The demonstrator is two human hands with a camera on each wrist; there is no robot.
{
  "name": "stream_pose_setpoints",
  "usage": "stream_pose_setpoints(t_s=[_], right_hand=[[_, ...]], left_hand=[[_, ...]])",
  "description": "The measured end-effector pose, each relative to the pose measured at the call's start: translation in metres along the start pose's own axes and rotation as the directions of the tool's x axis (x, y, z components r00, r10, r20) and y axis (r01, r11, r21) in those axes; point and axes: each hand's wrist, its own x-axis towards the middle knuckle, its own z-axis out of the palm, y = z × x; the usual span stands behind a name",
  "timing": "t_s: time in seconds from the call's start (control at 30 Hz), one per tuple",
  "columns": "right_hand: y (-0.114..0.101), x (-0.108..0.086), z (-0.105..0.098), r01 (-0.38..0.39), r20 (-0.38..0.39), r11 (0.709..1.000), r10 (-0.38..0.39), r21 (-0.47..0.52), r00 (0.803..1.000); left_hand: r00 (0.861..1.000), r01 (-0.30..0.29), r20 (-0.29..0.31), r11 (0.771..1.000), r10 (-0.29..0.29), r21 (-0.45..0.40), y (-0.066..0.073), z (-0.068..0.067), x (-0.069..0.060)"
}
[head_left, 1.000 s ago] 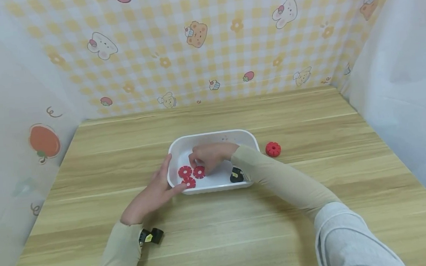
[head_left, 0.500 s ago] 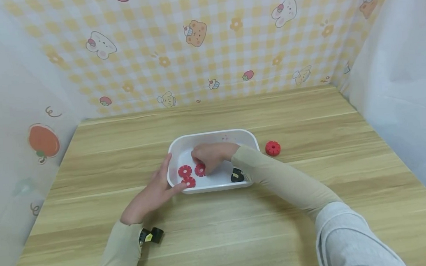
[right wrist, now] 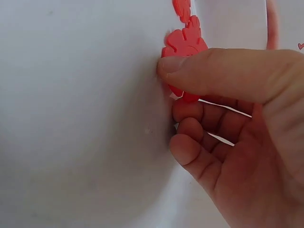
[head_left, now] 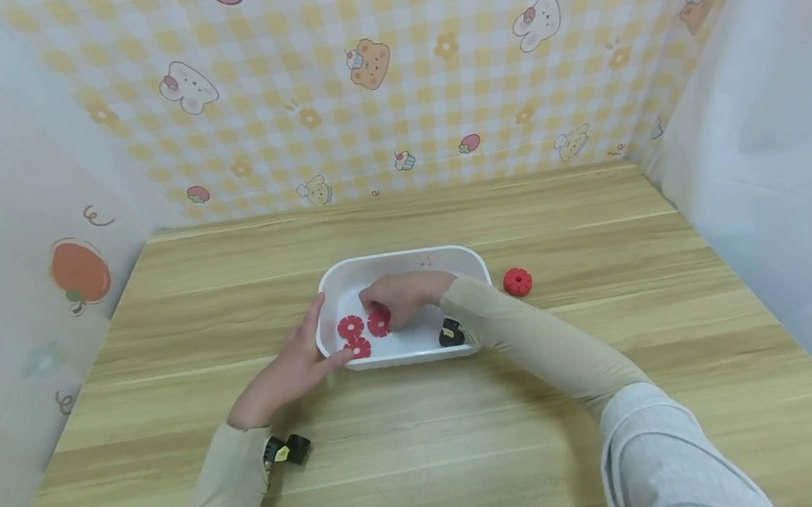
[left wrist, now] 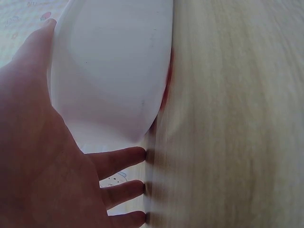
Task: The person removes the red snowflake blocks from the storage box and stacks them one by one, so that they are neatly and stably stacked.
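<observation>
A white tray (head_left: 402, 358) stands on the table, with several red notched plastic building discs in its left part. My left hand (head_left: 294, 375) holds the tray's left end, thumb over the near rim and index finger along the left side. In the left wrist view, three other fingers stretch down to the tabletop. Inside the tray, my right hand (head_left: 405, 297) pinches a red building disc (right wrist: 183, 42) between thumb and index finger. Two more discs lie to its left, one building disc (head_left: 351, 327) behind another building disc (head_left: 357, 347) close to my left thumb.
A small stack of red notched discs (head_left: 518, 282) sits on the wooden table (head_left: 420, 457), just right of the tray. A yellow checked backdrop (head_left: 338, 93) rises behind the table, with pale sheets at both sides. Each wrist wears a black camera.
The disc at my right fingertips has shifted slightly rightward and away from its neighbours. My left hand keeps its place on the tray, and the head view has moved a little.
</observation>
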Motion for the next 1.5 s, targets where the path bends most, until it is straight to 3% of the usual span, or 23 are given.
stream_pose_setpoints(t_s=[0.5,0.97,1.23,1.5], right_hand=[[0.01,-0.003,-0.008,-0.021,0.031,0.997,0.019,0.077,0.999],[0.015,-0.008,-0.007,-0.004,-0.015,0.997,0.005,0.08,1.0],[0.014,-0.007,-0.003,0.041,0.036,0.999,-0.04,-0.019,0.999],[0.011,-0.004,0.0,0.066,0.023,0.996,-0.065,-0.061,0.998]], left_hand=[[1.0,-0.001,-0.002,1.0,0.001,0.003,-0.002,0.001,0.0],[1.0,-0.009,0.003,1.0,0.009,-0.009,-0.001,0.0,0.0],[1.0,-0.009,0.001,1.0,0.009,-0.001,0.0,-0.001,0.0],[1.0,-0.01,0.003,1.0,0.01,0.002,-0.001,0.0,0.0]])
